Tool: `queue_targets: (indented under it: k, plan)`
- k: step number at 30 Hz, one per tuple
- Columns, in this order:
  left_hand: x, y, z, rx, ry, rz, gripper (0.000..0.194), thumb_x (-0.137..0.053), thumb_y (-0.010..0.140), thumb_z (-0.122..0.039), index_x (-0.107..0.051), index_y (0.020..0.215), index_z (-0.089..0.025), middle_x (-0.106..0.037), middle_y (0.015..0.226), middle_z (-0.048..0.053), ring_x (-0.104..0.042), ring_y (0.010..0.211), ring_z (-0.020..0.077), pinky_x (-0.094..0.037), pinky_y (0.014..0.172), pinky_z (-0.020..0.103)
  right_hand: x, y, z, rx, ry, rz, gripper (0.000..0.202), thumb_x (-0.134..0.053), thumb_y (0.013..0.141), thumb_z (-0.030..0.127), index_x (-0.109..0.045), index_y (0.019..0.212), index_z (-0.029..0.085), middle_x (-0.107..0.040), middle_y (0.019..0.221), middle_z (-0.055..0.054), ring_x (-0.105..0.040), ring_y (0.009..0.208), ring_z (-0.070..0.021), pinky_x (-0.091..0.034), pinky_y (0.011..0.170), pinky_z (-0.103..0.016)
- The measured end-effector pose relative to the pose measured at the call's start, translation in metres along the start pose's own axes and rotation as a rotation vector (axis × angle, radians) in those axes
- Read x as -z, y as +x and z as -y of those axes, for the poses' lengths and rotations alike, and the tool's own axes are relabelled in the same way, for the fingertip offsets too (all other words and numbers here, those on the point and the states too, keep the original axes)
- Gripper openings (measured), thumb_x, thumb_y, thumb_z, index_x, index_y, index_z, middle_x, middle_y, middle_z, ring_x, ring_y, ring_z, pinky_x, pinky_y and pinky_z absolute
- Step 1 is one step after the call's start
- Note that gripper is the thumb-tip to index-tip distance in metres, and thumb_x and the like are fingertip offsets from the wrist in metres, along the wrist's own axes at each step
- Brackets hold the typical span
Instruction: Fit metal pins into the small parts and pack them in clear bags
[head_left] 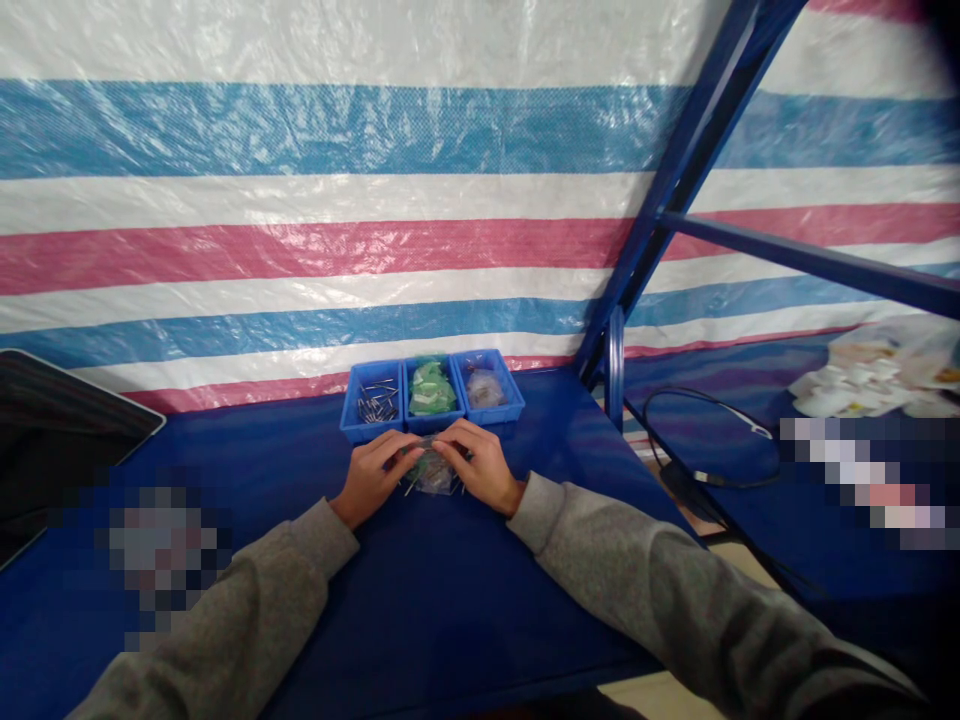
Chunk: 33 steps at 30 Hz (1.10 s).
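My left hand (381, 470) and my right hand (478, 462) meet over the blue table, fingers pinched together. Between the fingertips stretches a small clear plastic bag (427, 443), its edge held on both sides; whether anything is inside is too small to tell. Just below it lies a pile of clear bags (435, 477) with thin metal pieces sticking out, partly hidden by my hands. Behind my hands stand three blue bins in a row: one with metal rods (377, 402), one with green packets (431, 388), one with clear plastic bags (484, 389).
A dark screen (52, 440) stands at the left edge of the table (420, 620). A blue metal frame (675, 190) rises at the right. Beyond it, a second table holds a black cable (675, 390) and white items in plastic (862, 375). A striped sheet (300, 250) hangs behind.
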<state>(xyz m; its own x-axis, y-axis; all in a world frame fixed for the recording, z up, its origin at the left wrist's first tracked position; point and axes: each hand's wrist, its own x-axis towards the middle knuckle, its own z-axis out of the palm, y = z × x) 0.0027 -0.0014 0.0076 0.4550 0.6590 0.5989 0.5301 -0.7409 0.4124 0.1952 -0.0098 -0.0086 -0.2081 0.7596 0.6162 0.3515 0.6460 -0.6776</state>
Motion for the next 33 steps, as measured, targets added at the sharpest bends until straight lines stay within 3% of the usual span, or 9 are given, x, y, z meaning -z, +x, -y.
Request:
queue_targets:
  k: [11,15,20,26,33]
  plan:
    - [-0.0044,-0.0041,0.0053,0.089,0.011,-0.052,0.031,-0.057,0.084,-0.027,-0.055,0.113,-0.017,-0.069,0.085,0.002,-0.062,0.062,0.0098,-0.051,0.062,0.02,0.0007,-0.0002,0.0006,-0.043,-0.013,-0.018,0.021,-0.048,0.089,0.03,-0.065,0.086,0.017,-0.064,0.077,-0.004,-0.057,0.066,-0.0136,-0.044,0.064,-0.025]
    - [-0.0049,-0.0038,0.0053,0.075,0.021,-0.087,0.023,-0.055,0.084,-0.029,-0.059,0.102,-0.015,-0.067,0.097,0.006,-0.063,0.066,0.0107,-0.051,0.062,0.02,-0.0004,-0.0007,-0.0004,-0.067,-0.002,-0.03,0.02,-0.049,0.088,0.03,-0.065,0.091,0.017,-0.066,0.079,-0.003,-0.057,0.063,-0.0129,-0.045,0.062,-0.024]
    - [-0.0035,-0.0025,0.0031,0.014,0.045,-0.043,0.015,-0.054,0.085,-0.026,-0.062,0.094,-0.017,-0.068,0.086,0.004,-0.063,0.069,0.0118,-0.05,0.067,0.022,0.0003,-0.0009,0.0005,-0.077,0.018,-0.03,0.023,-0.048,0.089,0.028,-0.062,0.103,0.018,-0.066,0.084,-0.004,-0.06,0.069,-0.0138,-0.047,0.067,-0.024]
    - [-0.0025,-0.0015,0.0009,-0.026,0.002,-0.041,0.016,-0.052,0.086,-0.023,-0.063,0.096,-0.017,-0.069,0.089,0.004,-0.064,0.08,0.0132,-0.05,0.075,0.024,0.0025,0.0001,0.0016,-0.054,0.013,-0.035,0.024,-0.045,0.09,0.028,-0.062,0.103,0.018,-0.064,0.087,-0.005,-0.059,0.076,-0.0154,-0.047,0.072,-0.026]
    - [0.0,-0.0004,-0.0005,-0.009,-0.029,-0.046,0.019,-0.052,0.086,-0.021,-0.065,0.1,-0.018,-0.068,0.092,0.005,-0.063,0.083,0.0142,-0.05,0.076,0.026,0.0002,-0.0021,-0.0005,-0.121,0.089,-0.048,0.033,-0.044,0.09,0.028,-0.049,0.122,0.02,-0.061,0.078,-0.002,-0.055,0.057,-0.0112,-0.047,0.06,-0.024]
